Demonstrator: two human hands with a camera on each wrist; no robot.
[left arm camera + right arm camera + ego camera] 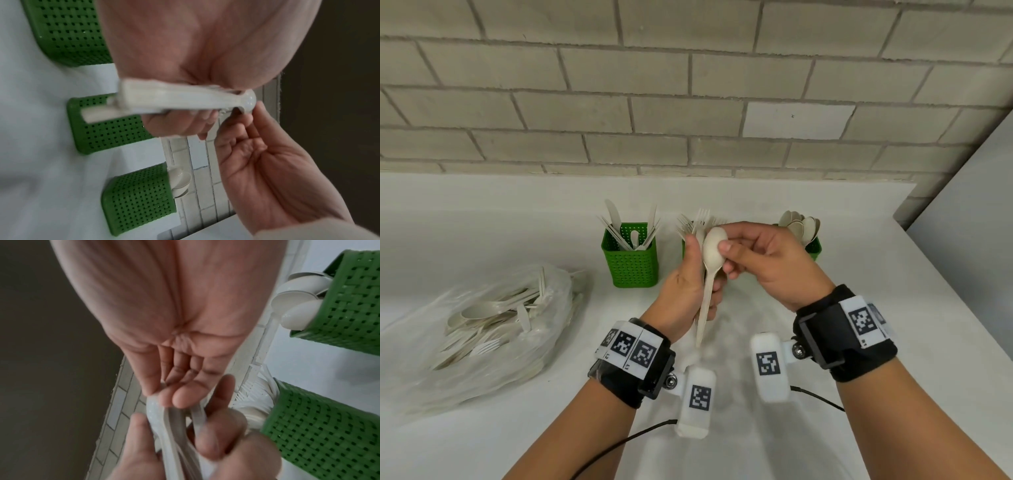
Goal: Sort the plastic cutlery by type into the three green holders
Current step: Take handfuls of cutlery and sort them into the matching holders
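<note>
My left hand (697, 270) grips a small bundle of cream plastic cutlery upright by the handles (164, 100), above the white counter. A spoon (713, 251) stands at the front of the bundle, bowl up. My right hand (729, 251) pinches that bowl (156, 412) between thumb and fingertips. Three green holders stand behind: the left holder (630, 263) has knives, the middle holder (111, 129) has forks (700, 219) and is mostly hidden by my hands in the head view, and the right holder (814, 247) has spoons (799, 224).
A clear plastic bag (493, 325) of several mixed spoons, forks and knives lies at the left on the counter (825, 294). A brick wall (688, 102) runs behind the holders. The counter's right edge slants away near the spoon holder.
</note>
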